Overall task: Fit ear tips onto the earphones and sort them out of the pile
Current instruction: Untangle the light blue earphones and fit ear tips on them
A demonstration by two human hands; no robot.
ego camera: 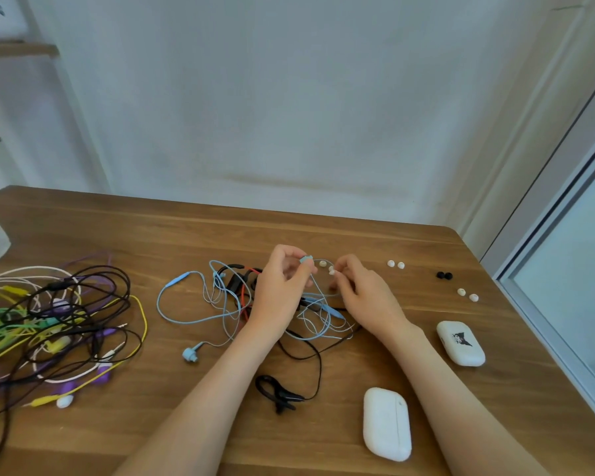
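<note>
My left hand (282, 280) pinches a light blue earbud (305, 259) above the table, its blue cable (200, 314) trailing down into a small tangle with red and black cables. My right hand (361, 290) pinches a white ear tip (332, 270) just right of that earbud. Another white ear tip (322, 263) lies between the hands. The second blue earbud (189, 354) lies on the table to the left. A pile of tangled earphones (49, 324) in black, purple, yellow, green and white fills the left side.
Loose ear tips lie at the right: two white (395, 264), two black (444, 275), two more white (468, 294). Two white earbud cases (387, 424) (461, 343) sit at the front right. A black ear-hook earphone (279, 395) lies between my forearms. The wooden table (323, 231) ends at the right.
</note>
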